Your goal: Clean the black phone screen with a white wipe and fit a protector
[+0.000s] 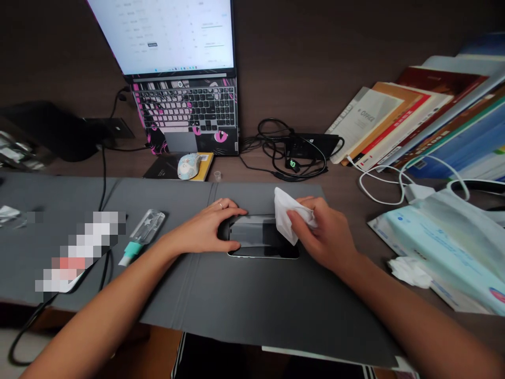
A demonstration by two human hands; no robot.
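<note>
A black smartphone (pixel 258 237) lies flat, screen up, on a grey desk mat (pixel 236 300) in the middle of the view. My left hand (pixel 207 229) grips the phone's left end, fingers curled over its edge, a ring on one finger. My right hand (pixel 323 234) pinches a folded white wipe (pixel 284 216) and presses it on the right part of the screen.
An open laptop (pixel 185 105) stands at the back, a mouse (pixel 188 166) on a book before it. A black adapter with tangled cables (pixel 295 150) lies behind the mat. Stacked books (pixel 426 116), white cables, a wipes packet (pixel 450 247) and a crumpled tissue (pixel 408 271) sit right. A small clear case (pixel 144 231) lies left.
</note>
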